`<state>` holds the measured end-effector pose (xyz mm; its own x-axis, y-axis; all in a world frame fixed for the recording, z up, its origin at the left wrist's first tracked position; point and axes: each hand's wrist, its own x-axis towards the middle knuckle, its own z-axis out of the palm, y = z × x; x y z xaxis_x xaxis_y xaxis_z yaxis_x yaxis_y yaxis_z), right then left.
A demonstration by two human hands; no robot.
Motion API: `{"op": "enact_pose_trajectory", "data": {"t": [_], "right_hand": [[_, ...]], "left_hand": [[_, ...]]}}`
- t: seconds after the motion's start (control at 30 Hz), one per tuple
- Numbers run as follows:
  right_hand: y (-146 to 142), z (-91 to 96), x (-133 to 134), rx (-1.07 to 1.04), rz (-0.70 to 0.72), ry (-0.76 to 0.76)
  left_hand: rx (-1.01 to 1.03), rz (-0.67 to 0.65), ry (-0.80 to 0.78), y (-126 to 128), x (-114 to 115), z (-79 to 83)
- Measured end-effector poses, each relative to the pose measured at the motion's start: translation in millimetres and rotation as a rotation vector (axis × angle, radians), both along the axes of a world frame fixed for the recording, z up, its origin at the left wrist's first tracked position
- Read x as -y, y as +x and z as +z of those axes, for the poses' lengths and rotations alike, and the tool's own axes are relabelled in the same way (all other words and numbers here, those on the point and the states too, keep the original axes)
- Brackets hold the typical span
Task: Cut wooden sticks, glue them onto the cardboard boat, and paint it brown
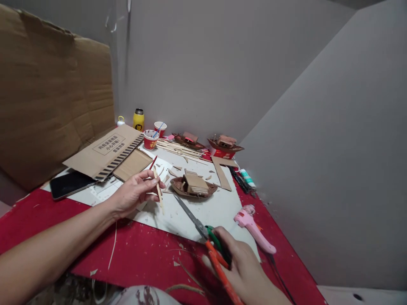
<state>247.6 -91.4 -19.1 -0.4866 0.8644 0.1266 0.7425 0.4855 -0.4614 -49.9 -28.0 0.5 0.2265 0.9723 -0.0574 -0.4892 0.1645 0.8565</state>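
Note:
My left hand point(135, 192) pinches a thin wooden stick point(158, 190) and holds it over the white board point(219, 207). My right hand point(241, 264) grips scissors point(208, 239) with orange and green handles near the table's front edge. Their blades point up and left toward the stick. Just beyond the stick sits a small brown model boat point(193, 186) with a cardboard cabin on it.
A pink glue gun point(252, 228) lies right of the scissors on the red table point(143, 254). A phone point(70, 184), cardboard pieces point(104, 154), paper cups point(151, 139), a yellow bottle point(138, 119), loose sticks point(178, 148) and two finished boats point(225, 144) stand farther back. Grey walls close in.

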Motion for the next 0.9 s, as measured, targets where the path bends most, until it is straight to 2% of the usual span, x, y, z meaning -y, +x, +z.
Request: {"op": "enact_pose_trajectory", "data": {"t": [0.17, 0.43, 0.67, 0.8, 0.9], "right_hand": [[-0.1, 5.8, -6.7, 0.075, -0.035, 0.024], [-0.6, -5.1, 2.2, 0.147, -0.113, -0.028], [-15.7, -12.2, 5.8, 0.407, -0.160, 0.057], [-30.0, -14.3, 0.4, 0.386, -0.116, 0.068], [-35.6, -8.0, -3.5, 0.275, -0.065, 0.082]], "left_hand": [[-0.005, 0.026, -0.006, -3.2, -4.4, -2.8], [0.004, -0.041, 0.007, -3.8, -3.5, -0.1], [-0.017, -0.032, 0.041, -10.4, -2.0, 8.8], [-0.087, -0.091, 0.055, -7.7, 1.7, 7.6], [-0.149, -0.135, 0.083, -3.3, 6.2, 5.0]]}}
